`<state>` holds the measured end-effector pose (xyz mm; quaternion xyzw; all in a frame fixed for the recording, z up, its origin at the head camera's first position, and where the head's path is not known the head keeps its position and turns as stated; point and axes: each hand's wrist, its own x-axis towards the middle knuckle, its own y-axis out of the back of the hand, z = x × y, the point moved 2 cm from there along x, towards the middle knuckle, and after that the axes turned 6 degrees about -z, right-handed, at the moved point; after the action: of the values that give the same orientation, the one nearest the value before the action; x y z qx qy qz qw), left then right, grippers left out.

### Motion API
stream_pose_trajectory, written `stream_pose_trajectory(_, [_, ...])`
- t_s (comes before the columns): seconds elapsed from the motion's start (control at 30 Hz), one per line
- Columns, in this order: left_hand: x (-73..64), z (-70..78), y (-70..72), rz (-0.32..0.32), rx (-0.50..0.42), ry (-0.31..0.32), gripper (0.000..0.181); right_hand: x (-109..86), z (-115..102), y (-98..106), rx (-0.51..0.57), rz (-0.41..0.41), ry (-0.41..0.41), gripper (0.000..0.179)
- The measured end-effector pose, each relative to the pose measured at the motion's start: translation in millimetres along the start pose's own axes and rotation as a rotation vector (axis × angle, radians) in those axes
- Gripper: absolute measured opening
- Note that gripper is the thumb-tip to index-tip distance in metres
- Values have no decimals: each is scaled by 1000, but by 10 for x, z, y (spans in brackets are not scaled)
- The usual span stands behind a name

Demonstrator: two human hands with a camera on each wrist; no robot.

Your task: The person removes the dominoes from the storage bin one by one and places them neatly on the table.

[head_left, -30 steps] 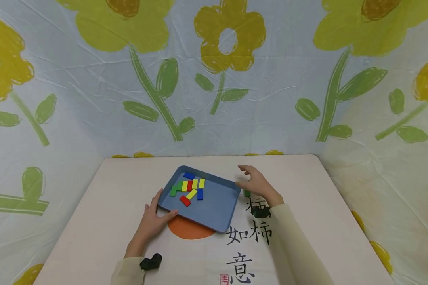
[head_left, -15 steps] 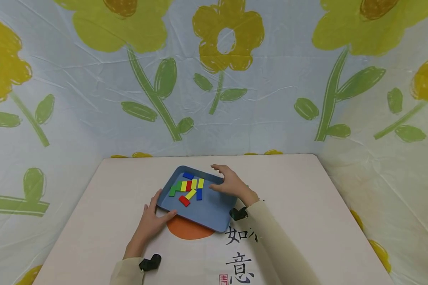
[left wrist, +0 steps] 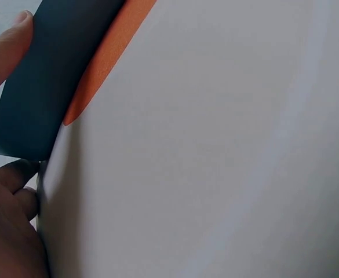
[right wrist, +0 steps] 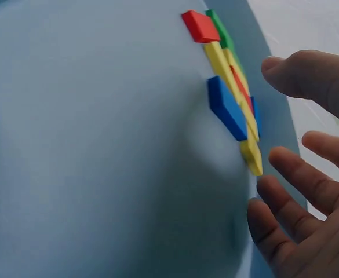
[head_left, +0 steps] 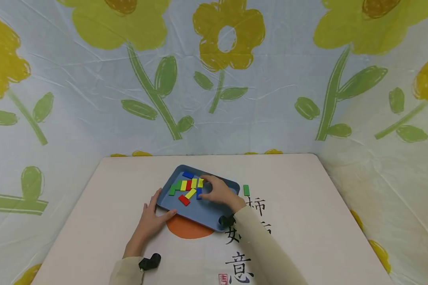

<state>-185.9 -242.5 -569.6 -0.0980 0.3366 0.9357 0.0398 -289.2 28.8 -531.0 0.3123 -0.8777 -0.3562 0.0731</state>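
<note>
From where I stand, the person's left hand (head_left: 151, 222) holds the near left corner of a blue tray (head_left: 196, 211), thumb along the near rim and the other fingers spread round the side. The right hand (head_left: 219, 192) reaches in over the tray, its fingers spread and the thumb well apart from them, nothing pinched between. Under it lie a blue block (head_left: 199, 194) and a yellow block (head_left: 200, 183); I can't quite tell whether the fingertips touch either. More flat rectangular blocks lie in the tray's left part: a row of green, yellow, red and yellow, a second green at the row's left end, a slanted yellow one, a red block (head_left: 184, 200) near the front and another blue by the far rim. One green block (head_left: 246, 190) lies outside, on the surface (head_left: 292, 190), just beyond the tray's right end. An orange disc (head_left: 189, 231) pokes out from under the tray, near black brush characters (head_left: 239, 267).
</note>
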Motion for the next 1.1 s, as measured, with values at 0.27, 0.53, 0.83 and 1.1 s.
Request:
stream_pose_trajectory(0.27, [-25, -2, -8, 0, -4, 9, 108, 17, -4, -99, -37, -50, 16, 69])
stream_pose_trajectory(0.53, [-9, 8, -23, 14, -1, -3, 108, 18, -45, -104, -38, -53, 37, 59])
stream_pose_trajectory(0.83, [0, 18, -3, -2, -7, 9, 107, 15, -109, -115, -34, -80, 53, 53])
stream_pose_trajectory(1.1, [-11, 9, -11, -4, -1, 20, 107, 44, -120, -142, -33, -96, 49, 48])
